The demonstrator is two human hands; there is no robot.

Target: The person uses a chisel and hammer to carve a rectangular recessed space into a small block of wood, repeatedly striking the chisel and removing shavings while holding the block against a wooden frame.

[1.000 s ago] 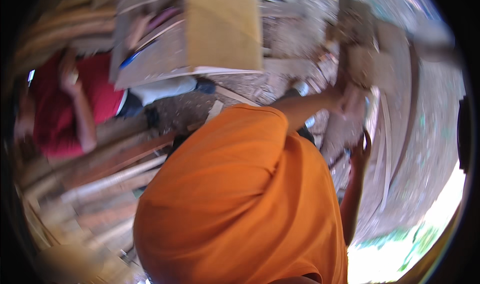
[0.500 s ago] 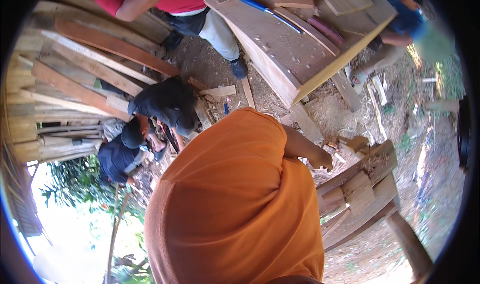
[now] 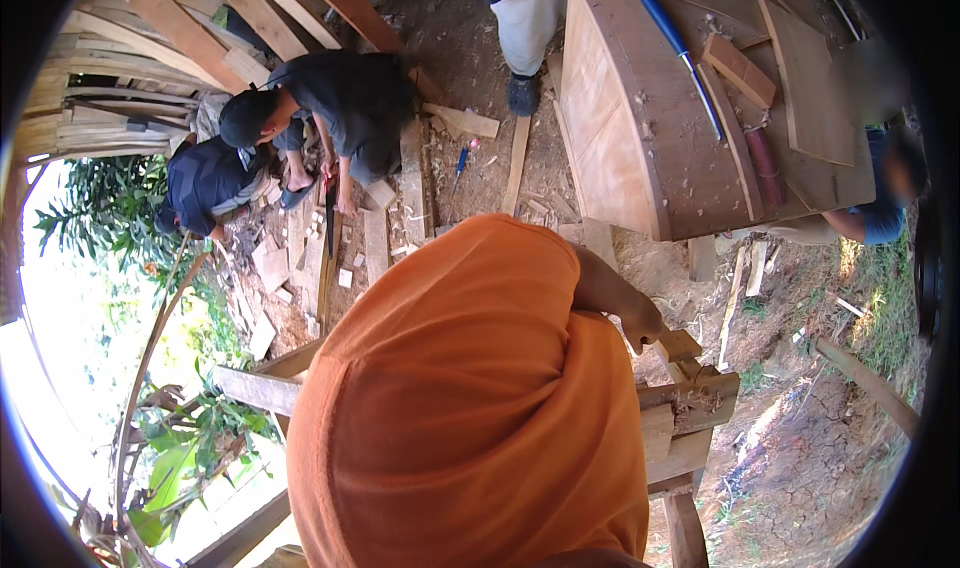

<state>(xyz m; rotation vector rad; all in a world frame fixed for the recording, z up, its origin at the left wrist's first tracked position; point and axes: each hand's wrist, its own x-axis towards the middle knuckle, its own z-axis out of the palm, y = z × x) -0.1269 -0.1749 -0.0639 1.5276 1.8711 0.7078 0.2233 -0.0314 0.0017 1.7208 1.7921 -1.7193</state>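
Observation:
My orange shirt [image 3: 450, 398] fills the lower middle of the view. From its sleeve my right forearm reaches out to the right, and my right hand [image 3: 643, 326] bends downward with its fingers curled. Whatever lies inside those fingers is hidden. Right beside the hand is a small wooden block [image 3: 680, 345], on top of a rough wooden bench [image 3: 690, 408] built of planks and strewn with shavings. I cannot tell whether the fingers touch the block. My left hand is out of view.
A large wooden cabinet [image 3: 610, 118] carries a blue-handled tool [image 3: 668, 28], loose boards [image 3: 805, 78] and a wood block [image 3: 740, 68]. At left, a crouching co-worker [image 3: 340, 93] holds a saw [image 3: 330, 218] beside another person [image 3: 205, 178]. Offcuts [image 3: 375, 243] litter the ground.
My view has turned: the cabinet sits farther right, the co-workers appear higher, and the bench lies lower and farther left. The red-shirted person's upper body has left the view. My right hand stays near the bench.

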